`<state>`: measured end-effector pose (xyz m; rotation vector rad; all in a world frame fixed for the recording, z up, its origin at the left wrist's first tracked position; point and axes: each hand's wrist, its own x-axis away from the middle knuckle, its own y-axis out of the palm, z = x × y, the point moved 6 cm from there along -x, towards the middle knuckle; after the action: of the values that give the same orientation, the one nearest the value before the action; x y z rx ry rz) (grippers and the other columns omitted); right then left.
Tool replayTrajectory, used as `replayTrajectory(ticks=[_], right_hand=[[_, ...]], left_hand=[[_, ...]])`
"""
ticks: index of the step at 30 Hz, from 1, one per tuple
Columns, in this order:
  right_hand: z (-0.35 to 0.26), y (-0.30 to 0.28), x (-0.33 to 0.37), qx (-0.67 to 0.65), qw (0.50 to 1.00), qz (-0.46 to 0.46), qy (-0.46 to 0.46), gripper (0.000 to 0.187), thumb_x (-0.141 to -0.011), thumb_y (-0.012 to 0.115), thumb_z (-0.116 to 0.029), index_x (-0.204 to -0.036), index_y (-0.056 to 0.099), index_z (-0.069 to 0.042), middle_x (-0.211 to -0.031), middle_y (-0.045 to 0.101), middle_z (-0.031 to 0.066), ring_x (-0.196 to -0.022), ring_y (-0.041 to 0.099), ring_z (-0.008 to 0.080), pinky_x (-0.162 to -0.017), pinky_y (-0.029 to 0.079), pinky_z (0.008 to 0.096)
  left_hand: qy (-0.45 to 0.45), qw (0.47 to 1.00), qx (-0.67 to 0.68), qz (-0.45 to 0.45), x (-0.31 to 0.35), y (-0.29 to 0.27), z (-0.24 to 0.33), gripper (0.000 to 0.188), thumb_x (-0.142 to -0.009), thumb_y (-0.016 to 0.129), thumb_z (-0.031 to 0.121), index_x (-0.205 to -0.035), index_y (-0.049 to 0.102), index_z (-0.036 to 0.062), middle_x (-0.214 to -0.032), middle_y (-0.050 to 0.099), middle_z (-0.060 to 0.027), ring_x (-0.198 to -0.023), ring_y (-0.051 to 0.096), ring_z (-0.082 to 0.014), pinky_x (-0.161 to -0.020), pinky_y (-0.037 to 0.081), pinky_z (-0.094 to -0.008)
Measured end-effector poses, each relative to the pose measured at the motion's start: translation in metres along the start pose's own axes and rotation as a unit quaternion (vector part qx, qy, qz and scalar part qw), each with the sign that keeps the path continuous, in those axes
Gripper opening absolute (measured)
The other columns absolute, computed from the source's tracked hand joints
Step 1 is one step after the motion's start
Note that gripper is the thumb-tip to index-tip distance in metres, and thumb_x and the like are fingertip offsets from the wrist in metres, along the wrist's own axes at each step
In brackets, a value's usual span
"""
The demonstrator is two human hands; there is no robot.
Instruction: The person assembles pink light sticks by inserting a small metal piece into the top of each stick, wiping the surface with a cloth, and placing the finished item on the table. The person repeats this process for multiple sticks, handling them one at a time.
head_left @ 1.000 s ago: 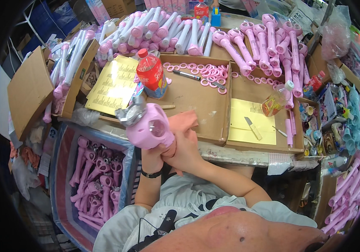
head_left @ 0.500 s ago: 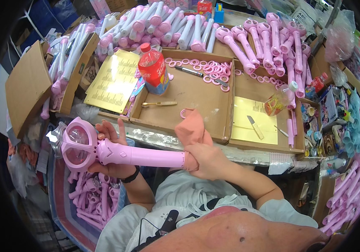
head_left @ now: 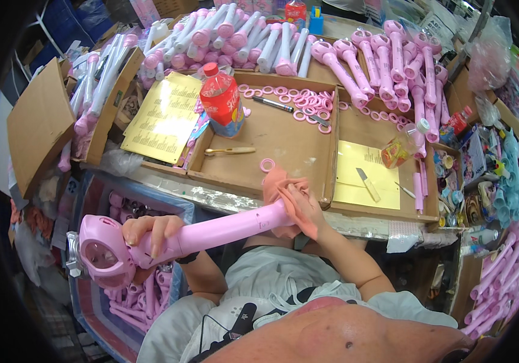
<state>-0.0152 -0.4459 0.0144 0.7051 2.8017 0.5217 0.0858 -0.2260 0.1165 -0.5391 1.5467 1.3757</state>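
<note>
A pink toy wand [head_left: 229, 233] with a round, windowed head and a silver tip lies slantwise across my lap, its head at the left and lower than its other end. My left hand [head_left: 150, 237] is closed round the handle just beside the head. At the right end, my right hand [head_left: 303, 209] presses an orange cloth [head_left: 280, 184] round the wand's end. The cloth hides that end and some of the fingers. Just beyond the cloth lies a single pink ring [head_left: 267, 164] in the cardboard tray [head_left: 283, 136].
A red-labelled bottle [head_left: 220, 100], a wooden-handled brush [head_left: 230, 150], a marker [head_left: 273, 103] and pink rings [head_left: 311, 103] occupy the tray. A utility knife [head_left: 368, 184] rests on yellow paper [head_left: 356, 157]. Wand piles [head_left: 386, 66] stand behind; a lined bin [head_left: 141, 302] of pink parts is below left.
The wand has rolled, showing another side, and its head end has dropped. My left hand now grips from above. The right hand and cloth have shifted slightly right and away from me.
</note>
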Motion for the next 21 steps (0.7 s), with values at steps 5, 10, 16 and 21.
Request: replayTrajectory(ticks=[5,10,16,21], right_hand=[[0.020,0.008,0.000,0.101,0.974,-0.179,0.092,0.028,-0.097,0.044,-0.023,-0.100,0.056,0.002,-0.091,0.053,0.0024,-0.085,0.051,0.0094,-0.074,0.041,0.0202],[-0.025,-0.039,-0.032,0.360,0.930,-0.020,-0.079,0.026,-0.095,0.046,-0.025,-0.102,0.056,-0.002,-0.089,0.055,0.0028,-0.081,0.052,0.0110,-0.072,0.043,0.0249],[-0.110,-0.042,-0.054,0.517,0.704,0.324,-0.364,0.033,-0.095,0.045,-0.025,-0.087,0.059,0.003,-0.075,0.058,0.0074,-0.066,0.054,0.0174,-0.059,0.045,0.0276],[-0.113,-0.004,-0.081,0.201,0.880,0.136,-0.408,0.030,-0.094,0.049,-0.023,-0.093,0.057,0.005,-0.076,0.059,0.0073,-0.064,0.054,0.0171,-0.059,0.045,0.0270]], left_hand=[[0.053,0.997,0.009,-0.047,-0.004,0.016,0.013,0.011,-0.083,0.058,0.012,-0.092,0.054,0.0076,-0.096,0.064,-0.0065,-0.061,0.065,-0.0199,-0.058,0.049,-0.0298],[-0.062,0.973,0.033,-0.221,-0.005,0.026,0.029,0.018,-0.083,0.059,0.014,-0.093,0.054,0.0003,-0.085,0.064,-0.0177,-0.059,0.065,-0.0257,-0.054,0.051,-0.0335],[-0.234,0.917,-0.172,-0.274,0.045,0.039,0.022,0.032,-0.080,0.065,0.018,-0.100,0.053,-0.0025,-0.085,0.063,-0.0193,-0.060,0.064,-0.0266,-0.052,0.051,-0.0331],[-0.263,0.909,-0.312,-0.082,0.068,0.022,-0.012,0.034,-0.079,0.066,0.020,-0.101,0.053,-0.0027,-0.086,0.063,-0.0193,-0.060,0.064,-0.0262,-0.052,0.051,-0.0329]])
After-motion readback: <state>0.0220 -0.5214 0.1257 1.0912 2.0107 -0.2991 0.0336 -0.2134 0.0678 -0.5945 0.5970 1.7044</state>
